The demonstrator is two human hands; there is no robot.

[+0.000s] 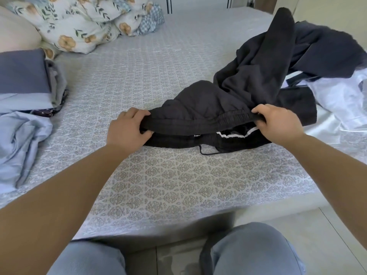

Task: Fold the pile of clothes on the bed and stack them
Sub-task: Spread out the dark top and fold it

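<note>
to the far left of the black trousers [228, 108], a stack of folded clothes [23, 80] is seen on the bed [178, 185], with a loose pale blue garment [21, 139] lying just in front of it; floral pillows [75, 22] are heaped behind the stack, well apart from the trousers

at the left end of the trousers' waistband, the cloth is gripped by the left hand [128, 126], its fingers curled over the elastic edge and the thumb tucked beneath. the waistband is held stretched between the two hands, raised slightly off the bed, while a drawstring is left trailing on the sheet below it. at the right end of the waistband, the cloth is pinched by the right hand [278, 122] in the same way, fingers wrapped over the top

the legs of the trousers are bunched and thrown back to the right, away from the waistband, where they are draped over the remaining pile of dark clothes [327, 48]. a white garment [337, 96] is seen beside that pile, right of the trousers

the step in hand is judged to be the straightening of the trousers before folding. the next move seems to call for the legs to be pulled free of the pile and laid flat, one over the other, so that a clean fold can be made
</note>
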